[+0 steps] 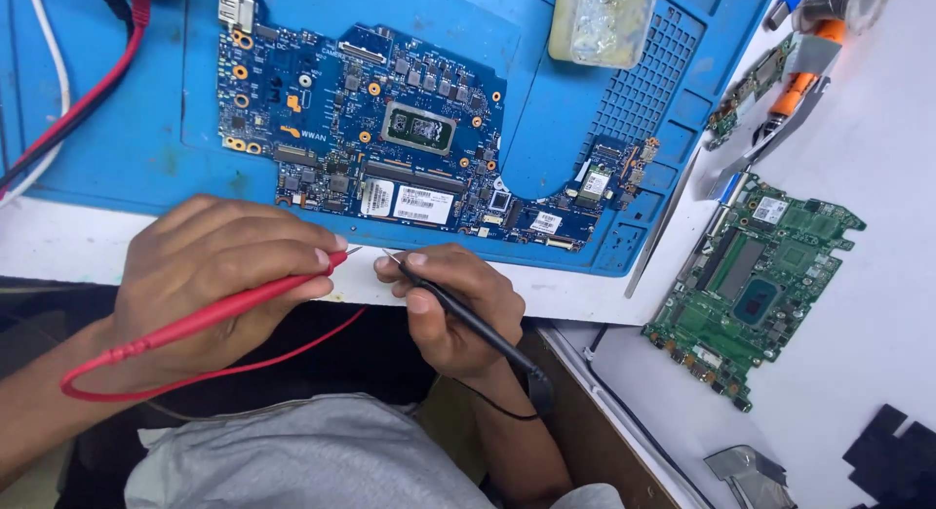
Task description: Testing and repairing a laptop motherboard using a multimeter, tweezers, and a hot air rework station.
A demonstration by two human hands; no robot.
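My left hand (210, 275) grips a red test probe (234, 304) whose metal tip points right, its red lead looping back under my wrist. My right hand (453, 304) holds a black test probe (468, 314) with its tip pointing left. The two tips nearly meet at the front edge of the white table, just below a blue laptop circuit board (380, 129). That board lies flat on a blue work mat (146, 148), with a silver chip near its middle. Neither probe touches the board.
A green circuit board (756, 285) lies to the right on the white surface. A clear plastic box (603, 21) stands at the mat's top. Red, black and white leads (58, 99) run along the left. Orange-handled tools (799, 75) sit top right; black foam pieces (892, 455) bottom right.
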